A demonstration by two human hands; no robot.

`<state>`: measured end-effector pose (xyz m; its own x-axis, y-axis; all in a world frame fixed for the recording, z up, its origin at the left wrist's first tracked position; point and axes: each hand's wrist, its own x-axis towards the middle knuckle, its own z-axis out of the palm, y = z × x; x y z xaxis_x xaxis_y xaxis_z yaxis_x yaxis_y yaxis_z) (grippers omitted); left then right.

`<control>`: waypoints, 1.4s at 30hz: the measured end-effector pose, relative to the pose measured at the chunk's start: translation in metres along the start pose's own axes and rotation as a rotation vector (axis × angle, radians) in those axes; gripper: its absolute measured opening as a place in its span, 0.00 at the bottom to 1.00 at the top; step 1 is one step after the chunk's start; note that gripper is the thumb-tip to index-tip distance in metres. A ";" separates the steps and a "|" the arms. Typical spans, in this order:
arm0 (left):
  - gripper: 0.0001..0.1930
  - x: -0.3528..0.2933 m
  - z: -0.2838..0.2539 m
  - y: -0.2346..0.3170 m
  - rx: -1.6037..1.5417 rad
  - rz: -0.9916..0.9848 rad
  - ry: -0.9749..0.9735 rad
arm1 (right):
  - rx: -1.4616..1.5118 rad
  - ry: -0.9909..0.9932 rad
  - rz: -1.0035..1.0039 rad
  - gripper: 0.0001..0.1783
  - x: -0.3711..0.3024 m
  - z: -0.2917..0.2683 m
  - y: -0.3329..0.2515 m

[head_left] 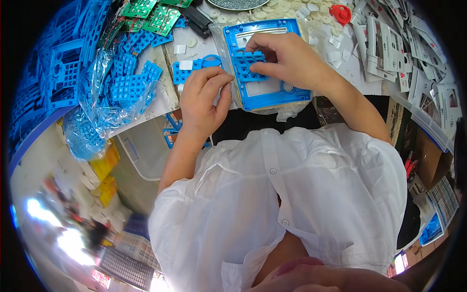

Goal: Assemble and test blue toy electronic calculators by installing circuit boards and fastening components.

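Note:
My right hand [292,61] grips a blue keypad piece [249,65], a sheet of small square buttons, between thumb and fingers. It holds the piece over a blue rectangular plastic housing [265,101], which has a large window and a round opening near one corner. The housing lies on clear plastic film at the table's front edge. Just left of the housing, my left hand [206,97] is closed, thumb and index finger nearly together; whatever they pinch, if anything, is too small to tell. Beyond its knuckles lies another blue keypad piece [180,75] with a white square [186,65] on it.
Blue housings [63,73] pile up at far left, beside bagged keypad pieces [129,87]. Green circuit boards [163,19] lie at the back. Cream discs [279,9], a red plastic part [340,14] and white panels [384,46] spread rightward. A clear bin [141,155] sits below the table.

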<state>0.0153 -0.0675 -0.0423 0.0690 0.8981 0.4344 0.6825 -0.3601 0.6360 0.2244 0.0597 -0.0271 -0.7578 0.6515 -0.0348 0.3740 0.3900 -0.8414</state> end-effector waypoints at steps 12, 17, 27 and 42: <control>0.15 0.003 -0.001 -0.001 0.081 0.158 -0.181 | -0.350 0.004 -0.155 0.18 0.002 0.000 -0.010; 0.16 0.002 -0.001 -0.003 0.091 0.163 -0.218 | -0.443 0.047 -0.141 0.20 0.003 0.004 -0.012; 0.18 -0.002 0.000 -0.009 0.047 0.219 -0.167 | -0.638 -0.077 -0.420 0.41 -0.032 0.002 -0.023; 0.19 -0.011 0.001 -0.006 0.041 0.217 -0.151 | -0.737 -0.275 -0.248 0.53 -0.047 0.017 -0.022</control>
<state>0.0109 -0.0749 -0.0512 0.3228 0.8296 0.4556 0.6688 -0.5406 0.5104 0.2425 0.0098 -0.0158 -0.9325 0.3451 -0.1063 0.3611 0.8909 -0.2755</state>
